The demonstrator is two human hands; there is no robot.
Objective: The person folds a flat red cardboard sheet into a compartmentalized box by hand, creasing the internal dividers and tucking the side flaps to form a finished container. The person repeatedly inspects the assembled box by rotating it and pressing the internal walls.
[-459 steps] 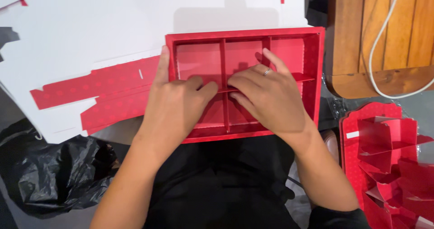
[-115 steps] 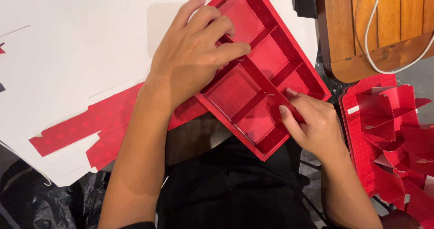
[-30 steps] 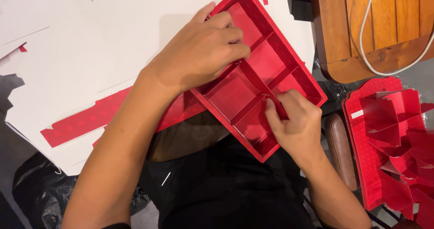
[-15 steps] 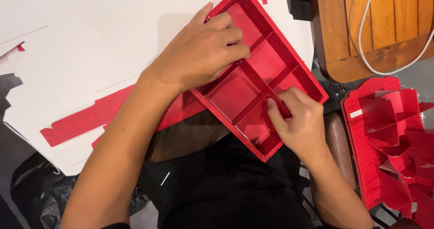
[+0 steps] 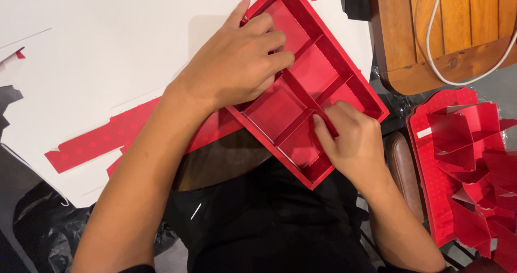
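A red cardboard tray point(image 5: 353, 81) with several compartments lies tilted across my lap and the white sheets. My left hand point(image 5: 237, 63) rests flat over its left rim, fingers curled onto a red divider point(image 5: 309, 98) inside. My right hand point(image 5: 353, 141) sits at the tray's lower right part, its fingertips pinching the divider strip where two partitions cross. The compartments that show hold nothing.
Large white card sheets point(image 5: 107, 46) with a red dotted flat piece point(image 5: 107, 138) lie to the left. A pile of folded red card inserts point(image 5: 468, 160) sits at the right. A wooden board point(image 5: 441, 30) with a white cable is upper right; a black plastic bag point(image 5: 43, 235) lower left.
Over the last second the tray and both hands have barely shifted; my right fingers have moved slightly along the divider. Long before, the tray lay square to me; it has turned diagonal.
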